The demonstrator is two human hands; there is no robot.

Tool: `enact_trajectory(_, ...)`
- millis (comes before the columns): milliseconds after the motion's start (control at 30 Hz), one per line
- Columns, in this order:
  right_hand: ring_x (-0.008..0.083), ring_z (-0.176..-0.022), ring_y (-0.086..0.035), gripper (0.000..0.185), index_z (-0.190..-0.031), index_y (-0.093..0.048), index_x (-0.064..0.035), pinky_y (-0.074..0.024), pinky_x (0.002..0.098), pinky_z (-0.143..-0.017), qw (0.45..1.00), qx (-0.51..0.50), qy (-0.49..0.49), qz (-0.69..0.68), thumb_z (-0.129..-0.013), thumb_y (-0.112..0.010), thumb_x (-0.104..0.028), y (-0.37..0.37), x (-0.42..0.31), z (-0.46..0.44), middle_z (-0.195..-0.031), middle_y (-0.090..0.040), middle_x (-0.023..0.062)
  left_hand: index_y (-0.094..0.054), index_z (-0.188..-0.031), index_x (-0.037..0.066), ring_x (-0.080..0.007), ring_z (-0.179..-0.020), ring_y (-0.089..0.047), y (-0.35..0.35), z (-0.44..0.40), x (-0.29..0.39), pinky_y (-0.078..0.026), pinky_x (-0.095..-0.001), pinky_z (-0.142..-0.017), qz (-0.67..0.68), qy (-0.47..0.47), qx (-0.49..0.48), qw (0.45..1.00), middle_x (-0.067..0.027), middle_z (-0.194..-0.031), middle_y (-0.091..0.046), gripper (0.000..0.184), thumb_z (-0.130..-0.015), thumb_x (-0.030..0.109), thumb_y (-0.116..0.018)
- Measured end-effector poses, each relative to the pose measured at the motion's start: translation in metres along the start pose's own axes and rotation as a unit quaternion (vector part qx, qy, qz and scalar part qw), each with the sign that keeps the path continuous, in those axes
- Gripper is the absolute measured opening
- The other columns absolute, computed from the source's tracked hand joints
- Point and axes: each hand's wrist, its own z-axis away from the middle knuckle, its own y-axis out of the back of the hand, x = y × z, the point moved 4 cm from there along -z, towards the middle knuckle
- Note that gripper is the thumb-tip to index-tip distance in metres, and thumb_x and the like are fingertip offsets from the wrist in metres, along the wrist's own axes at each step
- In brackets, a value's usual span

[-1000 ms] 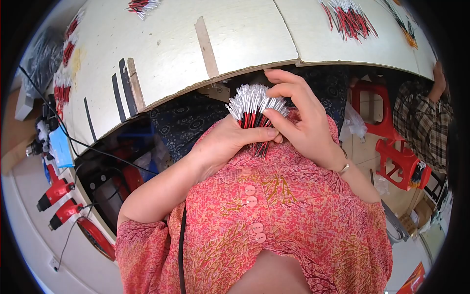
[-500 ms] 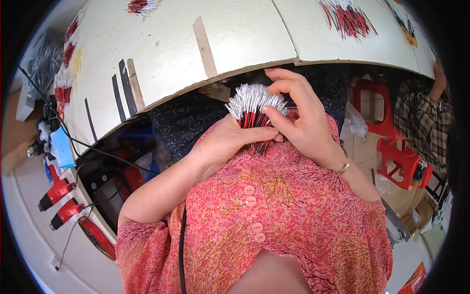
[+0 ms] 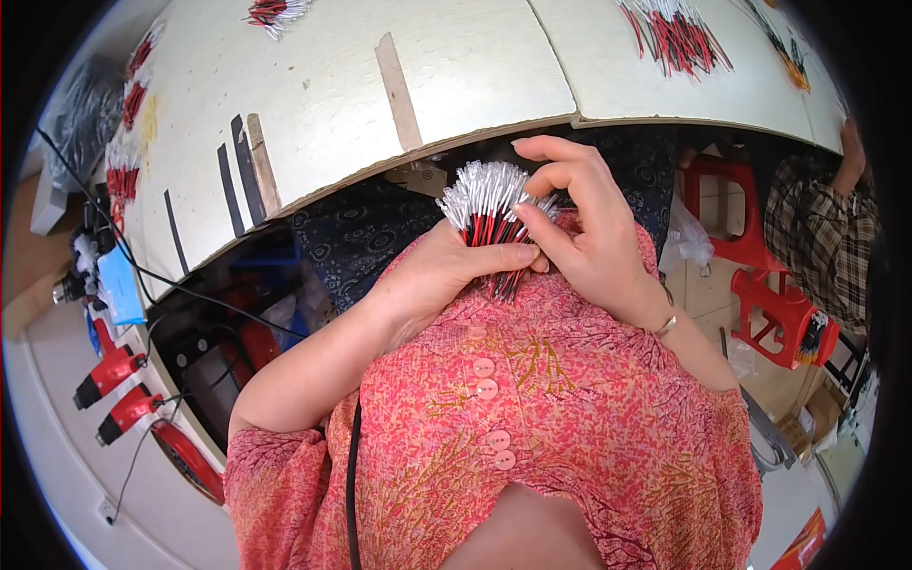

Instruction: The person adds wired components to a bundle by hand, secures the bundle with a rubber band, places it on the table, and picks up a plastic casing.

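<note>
Up slightly on my feed comes the right thumb [image 3: 535, 226], right fingers [image 3: 568, 175] parted at the right edge of the wire bundle [image 3: 488, 204], my left fingers [image 3: 503, 256] gripping it, long axis running away past them.

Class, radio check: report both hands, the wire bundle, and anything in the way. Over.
Left hand gripping wire bundle, white tips fanned. Right hand at tips' edge, contact unclear. Possible obstruction: table beyond hands.
</note>
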Motion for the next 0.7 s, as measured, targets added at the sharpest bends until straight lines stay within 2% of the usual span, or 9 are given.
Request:
enact_trajectory(67,0.0295,-0.098,-0.06,0.016,-0.09,-0.057,-0.0023,-0.0499,0.0364,-0.079,0.999,0.04,0.033,-0.006,-0.081,-0.07,-0.006,0.003,-0.004,-0.001,-0.113,-0.063,0.0125,-0.063,-0.108,0.003,-0.0131,-0.092,-0.063,0.0,0.0,0.001,-0.049,-0.0274,-0.084,0.003,-0.005,-0.007,1.0,-0.0051,-0.096,-0.068,0.022,-0.09,0.013,-0.069)
enact_trajectory(200,0.0303,-0.093,-0.061,0.017,-0.089,-0.057,-0.0028,-0.05,0.0357,-0.077,0.993,0.067,0.097,0.007,-0.078,-0.07,0.0,0.011,-0.01,-0.005,-0.105,-0.064,0.0116,-0.064,-0.108,0.003,-0.0132,-0.09,-0.064,-0.001,-0.002,0.0,-0.049,-0.0272,-0.084,0.001,-0.008,-0.009,1.0,-0.0056,-0.095,-0.068,0.022,-0.089,0.013,-0.069)
enact_trajectory(300,0.0243,-0.089,-0.063,0.016,-0.091,-0.059,-0.0025,-0.0502,0.0318,-0.077,0.994,0.058,0.094,-0.02,-0.081,-0.069,0.002,0.015,-0.01,-0.003,-0.099,-0.065,0.0093,-0.064,-0.107,0.003,-0.0132,-0.09,-0.064,-0.001,-0.002,0.002,-0.049,-0.0272,-0.084,-0.002,-0.007,-0.008,1.0,-0.0056,-0.095,-0.069,0.022,-0.089,0.013,-0.069)
enact_trajectory(367,0.0153,-0.088,-0.062,0.012,-0.094,-0.06,-0.0018,-0.0496,0.0276,-0.079,0.978,0.099,-0.072,-0.169,-0.085,-0.067,0.001,0.016,0.002,0.002,-0.095,-0.065,0.0057,-0.064,-0.107,0.003,-0.0132,-0.09,-0.064,-0.002,-0.001,0.002,-0.049,-0.0271,-0.084,-0.003,-0.001,-0.004,1.0,-0.0055,-0.094,-0.069,0.022,-0.089,0.013,-0.069)
enact_trajectory(400,0.0088,-0.09,-0.059,0.011,-0.099,-0.059,-0.0007,-0.0486,0.0244,-0.081,0.974,0.097,-0.083,-0.187,-0.09,-0.065,0.0,0.019,0.005,0.002,-0.094,-0.064,0.0032,-0.063,-0.108,0.003,-0.0138,-0.09,-0.064,-0.001,0.0,0.002,-0.05,-0.0277,-0.083,-0.012,0.0,0.002,1.0,-0.0059,-0.094,-0.069,0.023,-0.089,0.014,-0.07)
enact_trajectory(433,0.0088,-0.09,-0.059,0.011,-0.099,-0.059,-0.0007,-0.0486,0.0244,-0.081,0.975,0.097,-0.082,-0.185,-0.09,-0.065,0.0,0.019,0.003,0.001,-0.094,-0.064,0.0032,-0.063,-0.108,0.003,-0.0144,-0.089,-0.065,-0.001,-0.001,0.003,-0.051,-0.0282,-0.082,-0.022,0.0,0.006,1.0,-0.0064,-0.094,-0.069,0.024,-0.088,0.014,-0.071)
enact_trajectory(500,0.0084,-0.088,-0.059,0.016,-0.106,-0.058,-0.0001,-0.0484,0.0233,-0.081,0.931,0.093,-0.192,-0.295,-0.091,-0.063,0.0,0.014,0.008,0.002,-0.094,-0.062,0.0027,-0.062,-0.109,0.003,-0.0144,-0.089,-0.065,-0.002,0.0,0.003,-0.051,-0.0281,-0.082,-0.017,0.003,0.008,1.0,-0.0066,-0.094,-0.069,0.025,-0.088,0.015,-0.071)
enact_trajectory(600,0.0058,-0.093,-0.055,0.023,-0.117,-0.054,-0.0007,-0.0449,0.0207,-0.085,0.937,0.058,-0.201,-0.281,-0.095,-0.057,0.001,0.012,0.008,0.002,-0.101,-0.059,0.0022,-0.062,-0.109,0.003,-0.0144,-0.089,-0.065,-0.002,0.001,0.004,-0.051,-0.028,-0.082,-0.013,0.004,0.012,1.0,-0.0069,-0.094,-0.069,0.027,-0.088,0.016,-0.072)
enact_trajectory(700,0.0063,-0.091,-0.056,0.03,-0.124,-0.053,-0.0008,-0.0455,0.021,-0.083,0.951,0.025,-0.19,-0.241,-0.095,-0.056,0.002,0.01,0.012,0.002,-0.099,-0.059,0.0018,-0.062,-0.109,0.003,-0.0146,-0.089,-0.065,-0.002,0.002,0.003,-0.051,-0.0282,-0.082,-0.014,0.003,0.012,1.0,-0.0072,-0.094,-0.069,0.027,-0.088,0.016,-0.072)
